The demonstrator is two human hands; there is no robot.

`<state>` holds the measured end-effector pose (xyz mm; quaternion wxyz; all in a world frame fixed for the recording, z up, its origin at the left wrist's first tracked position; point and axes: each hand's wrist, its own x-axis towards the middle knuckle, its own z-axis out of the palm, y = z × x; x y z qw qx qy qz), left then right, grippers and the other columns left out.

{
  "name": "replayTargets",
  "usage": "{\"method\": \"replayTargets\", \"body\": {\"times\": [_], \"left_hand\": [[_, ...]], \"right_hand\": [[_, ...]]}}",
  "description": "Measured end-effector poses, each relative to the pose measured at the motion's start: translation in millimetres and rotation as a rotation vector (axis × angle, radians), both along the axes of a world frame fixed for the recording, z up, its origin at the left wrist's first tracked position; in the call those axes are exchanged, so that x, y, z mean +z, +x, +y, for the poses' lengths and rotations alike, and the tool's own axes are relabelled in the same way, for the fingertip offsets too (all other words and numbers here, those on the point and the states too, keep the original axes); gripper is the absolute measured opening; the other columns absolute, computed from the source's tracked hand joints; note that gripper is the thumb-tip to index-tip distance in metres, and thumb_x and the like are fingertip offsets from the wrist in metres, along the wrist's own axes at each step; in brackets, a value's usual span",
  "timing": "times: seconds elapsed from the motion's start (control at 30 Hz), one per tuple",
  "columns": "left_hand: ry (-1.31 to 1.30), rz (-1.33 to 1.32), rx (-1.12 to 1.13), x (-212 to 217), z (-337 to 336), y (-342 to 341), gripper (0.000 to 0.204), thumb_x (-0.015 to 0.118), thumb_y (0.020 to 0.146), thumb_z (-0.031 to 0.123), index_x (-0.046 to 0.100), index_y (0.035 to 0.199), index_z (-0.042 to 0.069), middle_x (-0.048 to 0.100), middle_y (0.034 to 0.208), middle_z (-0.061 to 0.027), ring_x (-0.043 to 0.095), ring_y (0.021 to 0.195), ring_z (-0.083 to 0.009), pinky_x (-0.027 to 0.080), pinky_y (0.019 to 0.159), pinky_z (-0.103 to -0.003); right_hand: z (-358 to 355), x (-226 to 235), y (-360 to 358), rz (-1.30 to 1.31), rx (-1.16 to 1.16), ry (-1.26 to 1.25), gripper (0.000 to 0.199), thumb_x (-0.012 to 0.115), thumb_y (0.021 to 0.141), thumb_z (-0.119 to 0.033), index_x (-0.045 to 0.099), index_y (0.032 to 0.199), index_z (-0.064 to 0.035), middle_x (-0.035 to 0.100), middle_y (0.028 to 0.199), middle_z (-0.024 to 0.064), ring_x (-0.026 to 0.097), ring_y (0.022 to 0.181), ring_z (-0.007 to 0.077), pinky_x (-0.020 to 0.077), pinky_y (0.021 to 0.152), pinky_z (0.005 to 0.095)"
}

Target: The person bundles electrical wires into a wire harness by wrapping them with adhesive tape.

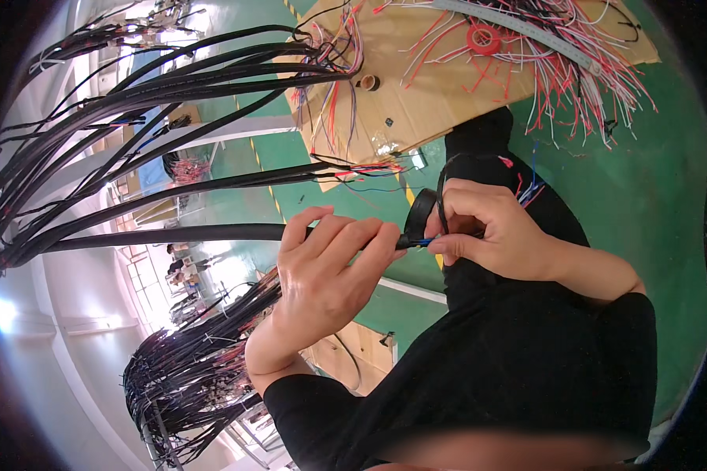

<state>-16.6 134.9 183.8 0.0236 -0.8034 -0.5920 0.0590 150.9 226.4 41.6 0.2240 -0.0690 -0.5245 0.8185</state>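
My left hand (pixel 330 263) is wrapped round a thick black sleeved cable (pixel 181 234) near its end. Just to the right, a roll of black tape (pixel 422 210) hangs against the cable end, where a short stretch of blue wire (pixel 423 242) shows. Thumb and fingers of my right hand (pixel 491 235) are closed at that wire end, and a thin black strand loops up over them. Loose red, blue and white wire tips (pixel 530 191) stick out beyond the right hand. What lies inside the right-hand pinch is partly hidden.
Many black cables (pixel 204 74) fan in from the left. On the cardboard-covered surface (pixel 424 102) lie a tape core (pixel 369 82), a red roll (pixel 483 39) and bundled red and white wires (pixel 558 78). Another cable bundle (pixel 188 377) hangs lower left. Green floor (pixel 660 235) shows at right.
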Motion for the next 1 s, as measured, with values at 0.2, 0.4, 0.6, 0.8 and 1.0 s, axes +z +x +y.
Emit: {"method": "replayTargets", "body": {"times": [0.2,0.4,0.6,0.8,1.0], "left_hand": [[-0.027,-0.112,0.027,1,-3,2,0.023,0.08,0.071,0.021,0.068,0.088,0.01,0.064,0.078,0.001,0.06,0.071,-0.0168,0.039,0.079,-0.038],[0.055,-0.073,-0.054,-5,-9,-4,0.022,0.079,0.072,0.022,0.069,0.088,0.012,0.065,0.079,0.0031,0.061,0.07,-0.0139,0.039,0.081,-0.037],[0.115,0.041,-0.21,-5,-12,-12,0.02,0.073,0.073,0.009,0.066,0.091,0.014,0.062,0.085,0.0054,0.06,0.076,-0.0089,0.04,0.085,-0.033],[0.094,0.063,-0.275,2,-15,-14,0.019,0.073,0.072,0.007,0.066,0.087,0.016,0.063,0.085,0.0056,0.06,0.074,-0.0081,0.04,0.083,-0.031],[0.091,0.042,-0.275,2,-31,-11,0.023,0.075,0.074,0.01,0.066,0.093,0.02,0.068,0.084,0.0093,0.061,0.072,-0.0077,0.038,0.084,-0.033]], "right_hand": [[-2,-5,-1,0.026,0.076,-0.215,0.008,0.067,0.089,0.001,0.06,0.088,0.0049,0.055,0.089,0.0059,0.065,0.068,0.0132,0.0529,0.061,0.024],[6,-7,3,0.033,0.087,-0.062,0.01,0.067,0.091,-0.006,0.062,0.096,0.0017,0.056,0.09,0.0042,0.063,0.088,0.0114,0.0525,0.074,0.0266],[18,-57,7,-0.315,-0.508,0.157,0.019,0.061,0.094,-0.011,0.059,0.109,0.0004,0.061,0.097,0.0055,0.059,0.087,0.0112,0.0478,0.08,0.0286],[23,26,-25,0.385,-0.288,0.643,0.018,0.053,0.088,0.0,0.064,0.103,-0.0006,0.062,0.106,0.0179,0.062,0.098,0.0339,0.051,0.083,0.0407],[67,15,-76,-0.076,0.937,0.732,0.047,0.041,0.103,-0.036,0.052,0.131,0.0002,0.059,0.121,0.0239,0.061,0.108,0.0377,0.054,0.09,0.041]]}}
